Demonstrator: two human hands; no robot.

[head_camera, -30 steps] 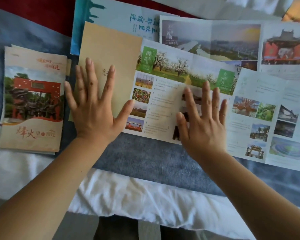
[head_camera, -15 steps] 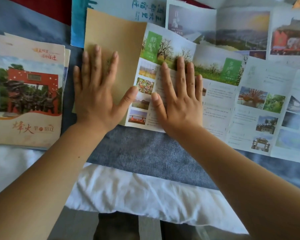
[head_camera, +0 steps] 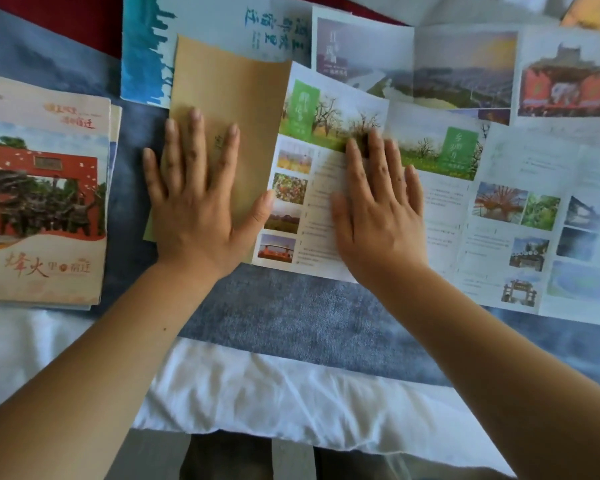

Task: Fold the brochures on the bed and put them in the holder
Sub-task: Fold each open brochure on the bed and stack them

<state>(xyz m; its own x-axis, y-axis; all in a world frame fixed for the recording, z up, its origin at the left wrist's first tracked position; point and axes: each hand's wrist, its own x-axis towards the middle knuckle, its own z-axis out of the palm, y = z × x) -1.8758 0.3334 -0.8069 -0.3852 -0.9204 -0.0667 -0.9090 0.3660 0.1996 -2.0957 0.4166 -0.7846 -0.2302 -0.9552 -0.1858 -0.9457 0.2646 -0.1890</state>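
We see the unfolded brochure (head_camera: 378, 188) lying on the bed (head_camera: 291, 313), long axis left–right, our left hand (head_camera: 196, 206) flat on its tan folded panel, our right hand (head_camera: 378, 216) flat, fingers spread, nearer the unfolded panels extending rightward.

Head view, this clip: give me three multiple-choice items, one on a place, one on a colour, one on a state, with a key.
1. Where does the folded stack with the red gate cover lie?
A. left of the left hand
B. under the right hand
C. right of the right hand

2. What colour is the panel under the left hand?
A. green
B. tan
C. black

3. How is the right hand set?
A. fist closed on paper
B. flat, palm down on the open brochure
C. raised off the bed

Key: 1 A, the stack sits at the left edge; 2 B, the panel is plain tan; 3 B, the fingers are spread flat on the printed page.
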